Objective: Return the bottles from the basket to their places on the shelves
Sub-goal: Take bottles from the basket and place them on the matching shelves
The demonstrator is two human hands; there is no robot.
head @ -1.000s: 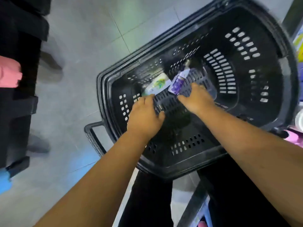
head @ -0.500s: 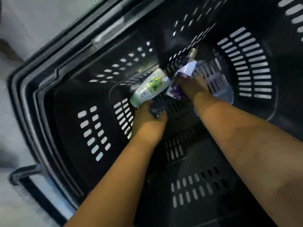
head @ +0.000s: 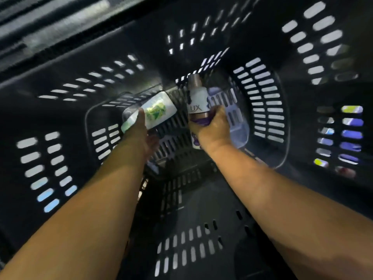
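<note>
Both my arms reach deep into a black slotted plastic basket [head: 262, 178]. My left hand [head: 141, 134] is closed around the lower end of a white bottle with a green leaf label [head: 159, 110], which lies slanted on the basket floor. My right hand [head: 214, 128] grips a white and purple bottle [head: 196, 100] with a brownish cap, held nearly upright with its cap pointing away from me. My fingers hide the lower parts of both bottles.
The basket's dark slotted walls surround both hands on all sides. Through the slots at the right I see coloured patches, purple, blue and yellow [head: 351, 134]. The basket's rim [head: 50, 23] runs across the upper left.
The view has closed in on the basket floor. My left hand has wrapped onto the green-label bottle. My right hand has tightened on the purple bottle and turned it more upright.
</note>
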